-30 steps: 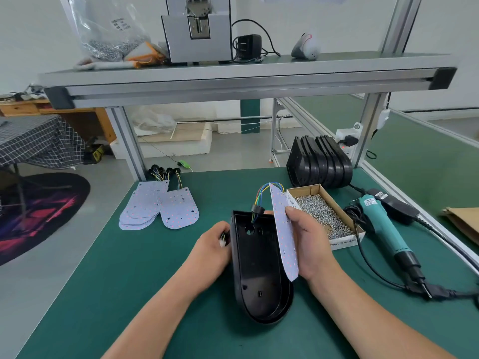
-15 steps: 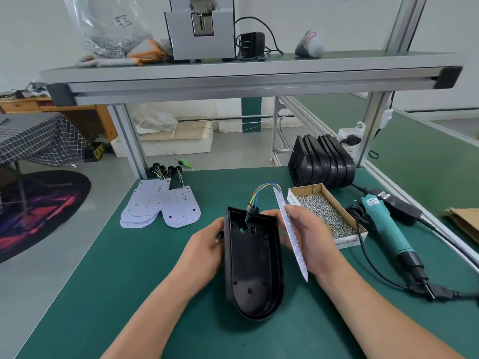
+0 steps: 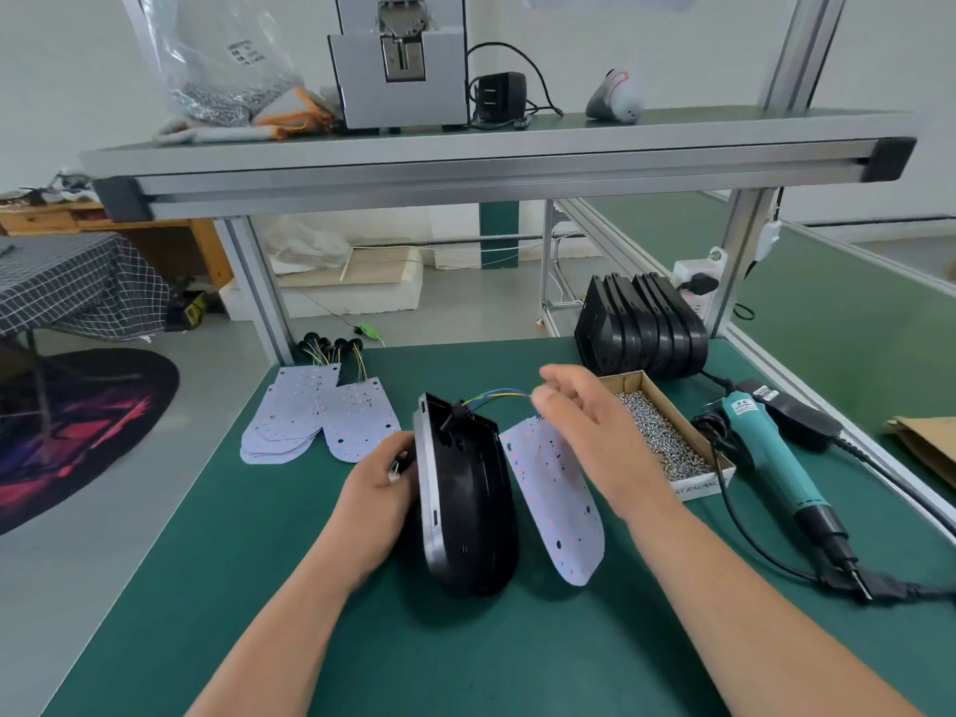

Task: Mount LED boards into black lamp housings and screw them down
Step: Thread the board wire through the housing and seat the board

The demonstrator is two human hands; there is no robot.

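The left hand point(image 3: 377, 491) is gripping the black housing point(image 3: 468, 509) tipped on edge on the surface point(image 3: 248, 571), likely to route the wires point(image 3: 496, 394); the right hand point(image 3: 589, 432), fingers loose, is hovering over the LED board point(image 3: 556, 509) alongside.

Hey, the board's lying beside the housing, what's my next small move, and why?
Probably tip the black housing flat, open side up, with the left hand. It stands tilted on its edge, the LED board lies flat beside it, tethered by the wires, and the right hand hovers open over the board.
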